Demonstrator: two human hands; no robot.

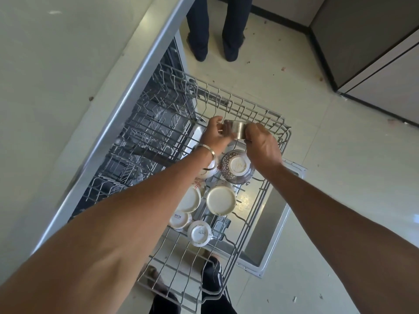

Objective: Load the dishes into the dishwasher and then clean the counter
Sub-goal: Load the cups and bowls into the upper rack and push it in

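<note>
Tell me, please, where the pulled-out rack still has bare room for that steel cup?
The rack is bare along its far edge beyond both hands holding the steel cup, and at the near end before the mugs. The middle is crowded with upturned bowls.

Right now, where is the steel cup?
In the head view, the steel cup is held between both hands over the far end of the pulled-out rack, just beyond the patterned bowl.

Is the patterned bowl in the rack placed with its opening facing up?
No. The patterned bowl sits upside down in the rack, its pale base ring turned up toward the camera.
</note>
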